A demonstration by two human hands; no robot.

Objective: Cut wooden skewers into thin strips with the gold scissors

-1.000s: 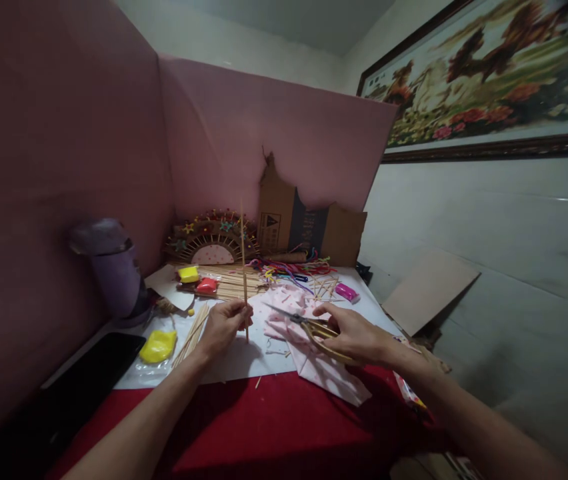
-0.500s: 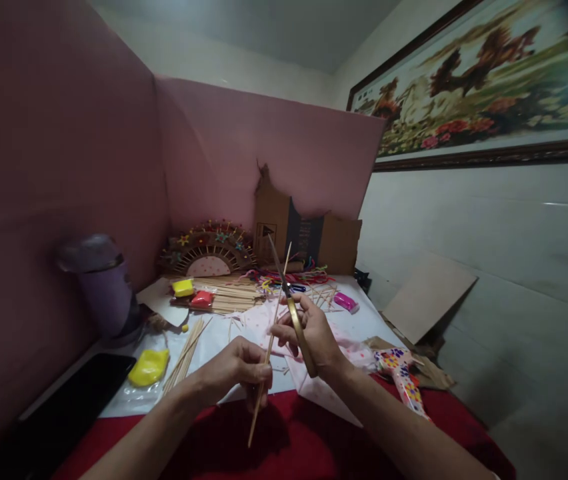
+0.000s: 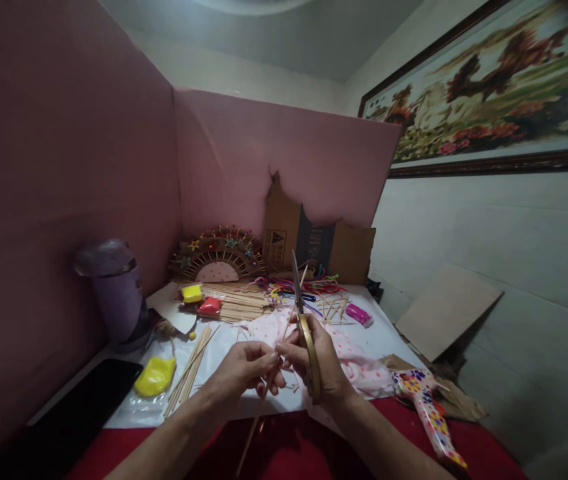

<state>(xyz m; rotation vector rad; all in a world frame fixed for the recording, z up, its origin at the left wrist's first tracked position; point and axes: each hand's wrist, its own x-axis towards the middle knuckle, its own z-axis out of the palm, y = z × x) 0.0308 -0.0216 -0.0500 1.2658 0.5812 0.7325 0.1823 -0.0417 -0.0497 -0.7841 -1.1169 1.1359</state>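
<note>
My left hand (image 3: 247, 367) pinches a thin bamboo stick (image 3: 251, 440) that slants from the lower front up toward the back. A short second stick end seems to show just below these fingers. My right hand (image 3: 333, 370) is closed around gold-handled scissors (image 3: 309, 350), blades pointing up and looking shut. Its fingertips meet the left fingertips at the stick, whose upper part passes behind the scissors. Beyond both hands lies pink dotted cloth (image 3: 359, 363). Several loose bamboo sticks (image 3: 189, 373) rest left of my left hand.
Yellow clay (image 3: 155, 377), a phone (image 3: 89, 400) and a purple cup (image 3: 119, 297) stand or lie at left. Behind are bundled sticks (image 3: 244, 303), a decorated fan-shaped piece (image 3: 218, 270) and cardboard (image 3: 284, 227). A patterned glue gun (image 3: 427, 407) lies at right, near a pink packet (image 3: 359, 315).
My hands have come together, fingertips now meeting at the stick. The scissors have turned more upright. The stick's lower end reaches further down, and the whole view has shifted slightly.
</note>
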